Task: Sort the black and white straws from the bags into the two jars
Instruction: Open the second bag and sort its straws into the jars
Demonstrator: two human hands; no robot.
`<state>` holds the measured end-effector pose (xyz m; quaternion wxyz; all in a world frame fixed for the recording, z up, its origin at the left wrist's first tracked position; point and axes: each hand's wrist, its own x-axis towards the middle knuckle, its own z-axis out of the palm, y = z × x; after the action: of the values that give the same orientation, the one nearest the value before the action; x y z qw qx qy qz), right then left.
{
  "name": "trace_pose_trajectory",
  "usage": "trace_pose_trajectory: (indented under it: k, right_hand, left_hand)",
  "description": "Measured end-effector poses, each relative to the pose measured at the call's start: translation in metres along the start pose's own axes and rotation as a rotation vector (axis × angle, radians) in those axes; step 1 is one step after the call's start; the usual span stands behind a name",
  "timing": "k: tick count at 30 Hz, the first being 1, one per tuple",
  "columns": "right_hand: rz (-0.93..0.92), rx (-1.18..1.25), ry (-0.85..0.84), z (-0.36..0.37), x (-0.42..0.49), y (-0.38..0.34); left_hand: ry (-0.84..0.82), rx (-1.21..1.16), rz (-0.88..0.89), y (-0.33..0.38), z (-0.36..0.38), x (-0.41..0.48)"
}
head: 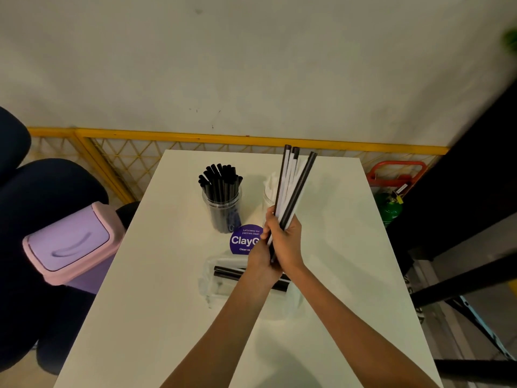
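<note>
A fanned bundle of black and white straws (293, 189) stands upright above the middle of the white table (156, 289). My right hand (286, 242) grips it near its lower end. My left hand (261, 266) holds the bundle's bottom just below and to the left. A clear jar full of black straws (222, 201) stands at the back centre. To its right, a jar with white straws (269, 190) is partly hidden behind the bundle. A clear plastic bag (216, 287) lies under my wrists with two black straws (228, 271) showing in it.
A round purple sticker (242, 240) lies on the table between the black-straw jar and the bag. A lilac and pink bin (71, 245) stands off the table's left edge. A yellow mesh fence (195, 135) runs behind the table. Dark furniture (461, 219) stands to the right.
</note>
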<state>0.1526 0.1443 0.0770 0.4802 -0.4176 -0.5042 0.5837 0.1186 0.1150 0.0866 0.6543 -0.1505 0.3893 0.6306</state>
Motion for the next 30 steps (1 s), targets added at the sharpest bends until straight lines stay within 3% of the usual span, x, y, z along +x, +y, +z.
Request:
trace_pose_trajectory:
  k: [4,10,14,18,22,27,30]
  right_hand:
    - [0.077,0.060,0.035,-0.011,0.007,-0.001]
    - [0.114,0.100,0.034,-0.021,0.006,0.001]
    - [0.103,0.030,0.006,-0.028,0.009,-0.002]
    - [0.197,0.084,-0.024,-0.036,0.016,-0.011]
    - [0.355,0.164,-0.114,-0.046,0.018,-0.022]
    - [0.493,0.101,-0.311,-0.044,0.007,-0.023]
    - [0.546,0.066,-0.414,-0.036,0.002,-0.021]
  left_hand:
    - [0.016,0.163,-0.023,-0.008,0.001,0.000]
    - [0.072,0.121,-0.026,-0.012,0.008,-0.001]
    - [0.020,0.119,-0.032,-0.015,0.008,-0.002]
    - [0.009,0.349,-0.020,-0.015,0.007,0.000]
    - [0.092,0.589,0.114,0.004,0.002,0.013]
    - [0.028,0.674,0.404,0.042,0.015,0.015]
    - [-0.009,0.728,0.482,0.062,0.019,0.018]
